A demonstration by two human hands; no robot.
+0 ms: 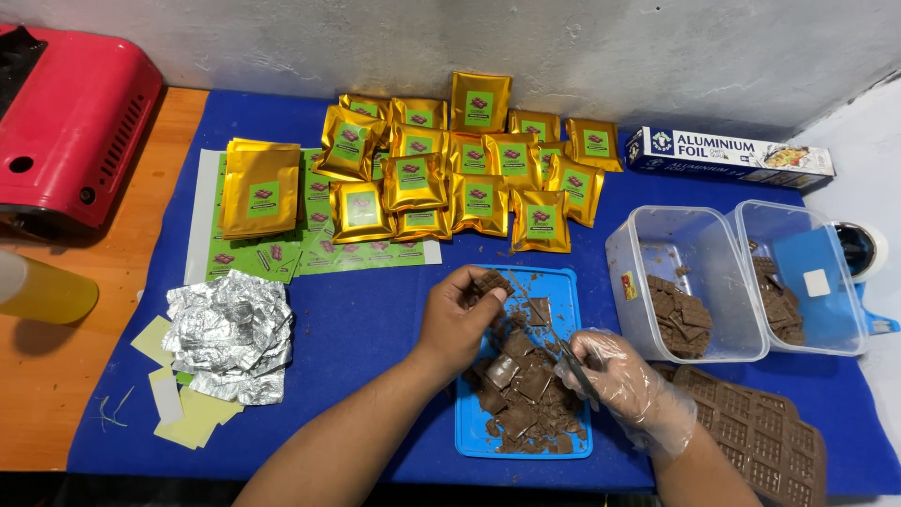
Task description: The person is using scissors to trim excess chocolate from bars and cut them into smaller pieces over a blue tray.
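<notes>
two hands work over a blue cutting board (pixel 563 291) near the middle of the table. the left hand (pixel 457 324), bare, has its fingers curled shut around a chocolate piece (pixel 491 282), pinching it by the edges at the board's 11 o'clock corner. the right hand (pixel 627 380), in a thin clear glove, is closed around the handle of a knife (pixel 556 338) whose blade slants up toward 11 o'clock, its tip close to the held piece.

under and between the hands lies a heap of chocolate slabs (pixel 522 394), with crumbs and broken bits spread toward the board's 6 o'clock edge. the held piece looks light, stiff and brittle (it would likely snap along its moulded grooves), and warm fingers may soften it, so a light pinch on the edges seems the safest hold.

at 3 o'clock from the board stand two clear plastic tubs (pixel 699 253), each holding a few brown pieces. at 5 o'clock lies a brown silicone mould (pixel 760 441) with square cells. at 12 o'clock sits a cluster of gold pouches (pixel 450 160) with green labels, some resting on green label sheets (pixel 267 258). a foil box (pixel 727 155) lies at 1 o'clock. at 9 o'clock is a pile of cut foil squares (pixel 230 333), pale paper slips beside it. far out at 10 o'clock stands a red machine (pixel 70 122).
</notes>
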